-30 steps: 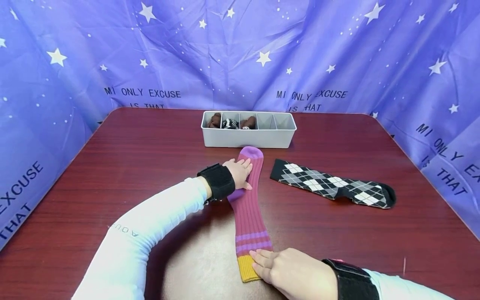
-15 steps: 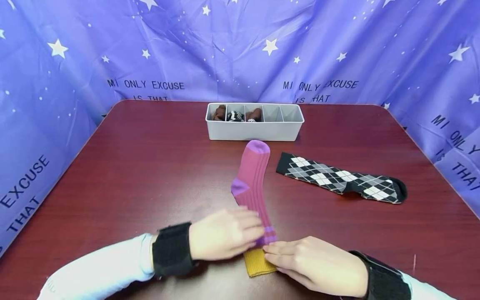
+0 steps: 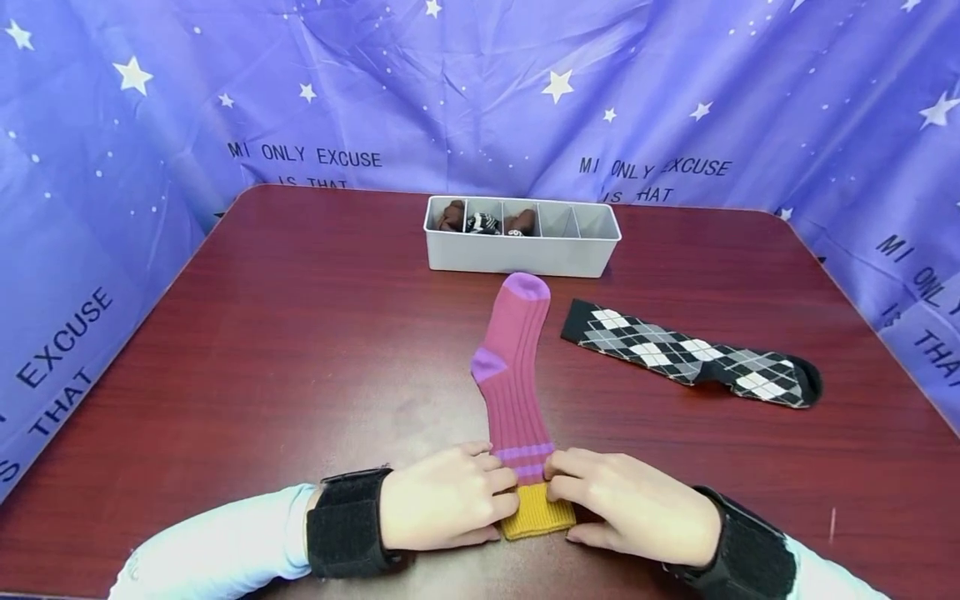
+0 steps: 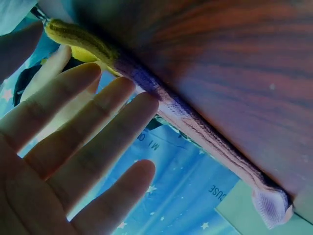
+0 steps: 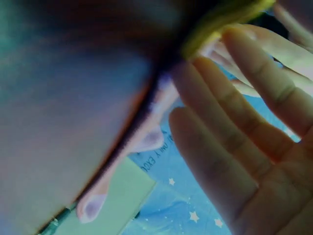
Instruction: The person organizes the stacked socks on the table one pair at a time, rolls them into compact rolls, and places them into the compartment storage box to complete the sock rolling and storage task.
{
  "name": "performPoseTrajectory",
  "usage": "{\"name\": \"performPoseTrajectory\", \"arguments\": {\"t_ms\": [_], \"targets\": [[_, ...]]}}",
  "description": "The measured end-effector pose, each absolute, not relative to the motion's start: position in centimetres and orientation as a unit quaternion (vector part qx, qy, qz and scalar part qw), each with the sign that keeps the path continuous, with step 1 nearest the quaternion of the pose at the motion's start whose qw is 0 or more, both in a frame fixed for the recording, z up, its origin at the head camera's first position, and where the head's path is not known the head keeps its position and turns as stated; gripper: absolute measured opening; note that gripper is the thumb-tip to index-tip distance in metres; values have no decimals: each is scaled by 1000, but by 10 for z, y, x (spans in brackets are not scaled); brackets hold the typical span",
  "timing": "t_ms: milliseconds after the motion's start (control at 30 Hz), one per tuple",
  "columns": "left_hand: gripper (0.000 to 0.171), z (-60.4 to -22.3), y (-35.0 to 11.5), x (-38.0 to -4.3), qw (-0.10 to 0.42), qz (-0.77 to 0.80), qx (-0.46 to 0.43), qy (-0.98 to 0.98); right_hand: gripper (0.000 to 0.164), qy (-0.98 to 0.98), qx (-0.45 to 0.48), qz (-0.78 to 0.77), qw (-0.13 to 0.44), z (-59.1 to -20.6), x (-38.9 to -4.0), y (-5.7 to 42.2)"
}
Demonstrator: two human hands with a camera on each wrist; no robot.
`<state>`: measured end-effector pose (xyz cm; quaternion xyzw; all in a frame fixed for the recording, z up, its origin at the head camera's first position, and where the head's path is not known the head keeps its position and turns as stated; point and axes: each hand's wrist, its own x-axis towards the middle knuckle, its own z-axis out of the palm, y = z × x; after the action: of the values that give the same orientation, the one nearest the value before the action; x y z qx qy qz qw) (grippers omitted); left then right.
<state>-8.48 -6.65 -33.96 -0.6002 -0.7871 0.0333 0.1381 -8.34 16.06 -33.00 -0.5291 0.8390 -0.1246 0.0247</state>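
A long pink ribbed sock (image 3: 517,383) lies flat on the table, its purple toe pointing away from me and its yellow cuff (image 3: 537,510) nearest. My left hand (image 3: 446,500) rests at the cuff's left edge, fingertips touching the sock. On the opposite edge is my right hand (image 3: 633,507), with fingertips on the cuff and stripes and its thumb by the lower corner. In the left wrist view the left fingers (image 4: 93,132) look spread and nearly straight. The right fingers (image 5: 244,112) also appear extended along the sock in the right wrist view.
A black, grey and white argyle sock (image 3: 690,354) lies to the right. Behind the pink sock stands a grey divided box (image 3: 517,252); its three left compartments hold brown and black-and-white bundles, and the two right ones show bare walls. A purple starred curtain (image 3: 480,100) hangs behind the table.
My left hand has moved from the sock's foot down toward me to the left side of the cuff. My right hand has shifted slightly to the cuff's right edge. The head view has tilted down.
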Motion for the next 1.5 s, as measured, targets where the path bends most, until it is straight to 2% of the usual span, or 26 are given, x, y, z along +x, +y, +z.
{"name": "performPoseTrajectory", "arguments": {"t_ms": [167,300,433,500,700,867,1033,1133,1367,1500], "targets": [[24,-340,-64,-84,146,51,-592,-791,26,834,-537,-127,4,-334,-88,159],[24,-338,-62,-84,142,56,-591,-792,17,831,-542,-127,-10,-333,-89,159],[25,-335,-57,-85,128,61,-587,-797,4,829,-542,-139,6,-331,-90,161],[25,-335,-54,-84,124,64,-583,-800,3,829,-540,-144,24,-331,-91,161],[11,-338,-48,-84,158,34,-570,-805,14,829,-532,-166,54,-329,-96,157],[5,-340,-46,-89,187,22,-555,-810,24,823,-536,-187,27,-328,-101,155],[7,-340,-48,-93,185,40,-563,-804,19,813,-558,-166,-7,-329,-104,153],[6,-339,-48,-93,179,37,-563,-806,16,822,-550,-146,-6,-329,-104,153],[28,-335,-50,-93,112,58,-568,-813,28,840,-531,-111,-7,-332,-102,150],[20,-337,-49,-94,128,59,-565,-813,30,846,-525,-90,-33,-335,-102,149]]}}
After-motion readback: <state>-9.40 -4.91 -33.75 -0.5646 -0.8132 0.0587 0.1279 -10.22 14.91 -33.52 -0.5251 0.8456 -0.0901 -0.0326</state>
